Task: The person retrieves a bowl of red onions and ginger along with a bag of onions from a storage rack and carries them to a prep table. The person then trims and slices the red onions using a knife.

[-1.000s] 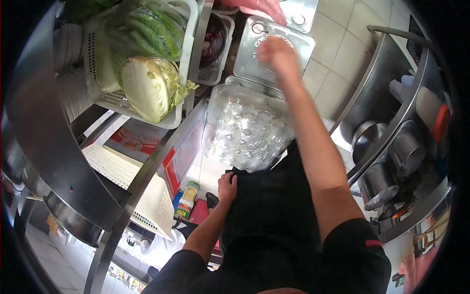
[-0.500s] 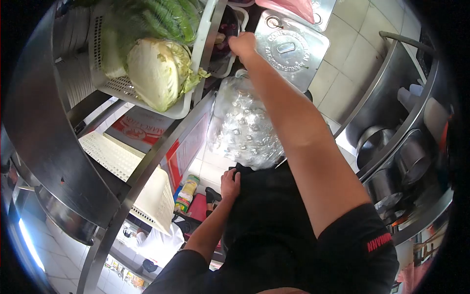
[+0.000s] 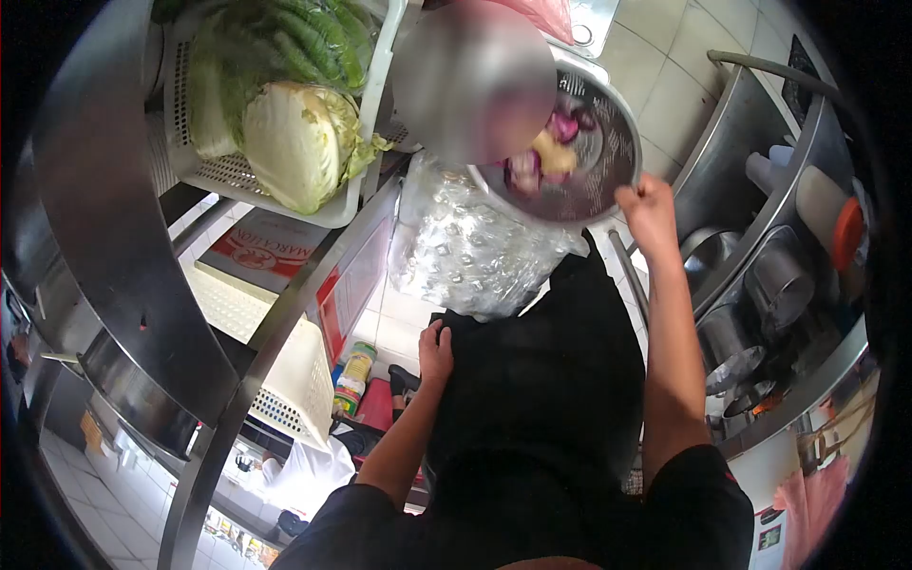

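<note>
- Right hand (image 3: pixel 648 211): fingers curled tight, gripping the rim of the bowl at its right side.
- Bowl (image 3: pixel 608 152): metal, held in front of the person, inner side facing the camera, beyond the apron. Its left part is hidden by a blurred patch; whether anything else supports it cannot be told.
- Contents: purple pieces (image 3: pixel 562 126) and a yellowish piece (image 3: pixel 554 150), gathered in the bowl, partly covered by the same blur.
- Left hand (image 3: pixel 436 353): low, at the left edge of the black apron (image 3: pixel 532 380). Fingers partly bent; whether they have hold of any cloth cannot be told.
- Clear bag (image 3: pixel 475 247): just below the bowl in view, its upper edge overlapped by the bowl.
- Tin (image 3: pixel 581 68): mostly hidden behind the bowl, a corner showing.
- Basket (image 3: pixel 357 190): white, at upper left, with a cut cabbage (image 3: pixel 294 152) and bagged greens (image 3: pixel 294 43) inside.
- Crate (image 3: pixel 302 375): cream, below the basket in view, near a printed box (image 3: pixel 261 245).
- Pots (image 3: pixel 787 277): metal, grouped at the right, well apart from the left hand.
</note>
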A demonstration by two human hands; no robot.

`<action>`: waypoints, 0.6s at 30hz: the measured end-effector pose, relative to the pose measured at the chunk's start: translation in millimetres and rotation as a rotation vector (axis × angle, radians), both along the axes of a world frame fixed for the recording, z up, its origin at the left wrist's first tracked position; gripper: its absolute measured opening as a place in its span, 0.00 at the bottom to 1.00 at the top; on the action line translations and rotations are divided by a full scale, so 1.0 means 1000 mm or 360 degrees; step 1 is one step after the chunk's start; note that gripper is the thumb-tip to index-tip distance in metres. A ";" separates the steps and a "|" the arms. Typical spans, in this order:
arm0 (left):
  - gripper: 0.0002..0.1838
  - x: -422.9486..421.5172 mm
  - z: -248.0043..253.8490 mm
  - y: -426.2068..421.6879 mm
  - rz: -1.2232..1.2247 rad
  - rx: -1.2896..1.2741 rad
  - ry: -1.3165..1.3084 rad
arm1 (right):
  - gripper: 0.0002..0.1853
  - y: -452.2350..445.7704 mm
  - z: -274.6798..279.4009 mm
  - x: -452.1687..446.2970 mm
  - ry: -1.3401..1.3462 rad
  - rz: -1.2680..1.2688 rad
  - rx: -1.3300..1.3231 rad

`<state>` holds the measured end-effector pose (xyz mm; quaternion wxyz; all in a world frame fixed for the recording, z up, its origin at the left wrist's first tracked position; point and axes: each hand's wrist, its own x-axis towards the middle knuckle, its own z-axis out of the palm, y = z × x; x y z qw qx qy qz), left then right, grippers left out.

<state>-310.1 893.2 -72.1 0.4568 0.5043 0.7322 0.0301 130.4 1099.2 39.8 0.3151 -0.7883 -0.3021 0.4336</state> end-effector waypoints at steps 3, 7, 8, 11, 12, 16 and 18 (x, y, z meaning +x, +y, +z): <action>0.25 0.009 0.018 0.017 0.0414 -0.0020 -0.0421 | 0.04 -0.039 0.010 -0.012 0.0457 0.0066 -0.0028; 0.31 0.033 0.068 0.063 0.1131 -0.0281 -0.1233 | 0.01 -0.075 -0.015 -0.061 0.0667 0.0217 0.0108; 0.33 0.037 0.072 0.072 0.1147 -0.0300 -0.1388 | 0.01 -0.083 -0.026 -0.068 0.0616 0.0376 0.0007; 0.29 0.037 0.067 0.085 0.1150 -0.0382 -0.1347 | 0.04 -0.088 -0.049 -0.094 0.0608 0.0574 -0.0197; 0.24 0.032 0.057 0.080 0.1175 -0.0423 -0.1168 | 0.06 -0.086 -0.053 -0.099 0.0623 0.0599 -0.0258; 0.17 0.023 0.028 0.071 0.1180 -0.0595 -0.1096 | 0.12 -0.060 -0.065 -0.098 0.0646 0.0798 -0.0235; 0.16 0.029 0.024 0.071 0.1199 -0.0592 -0.1100 | 0.11 -0.037 -0.062 -0.094 0.0673 0.0819 -0.0058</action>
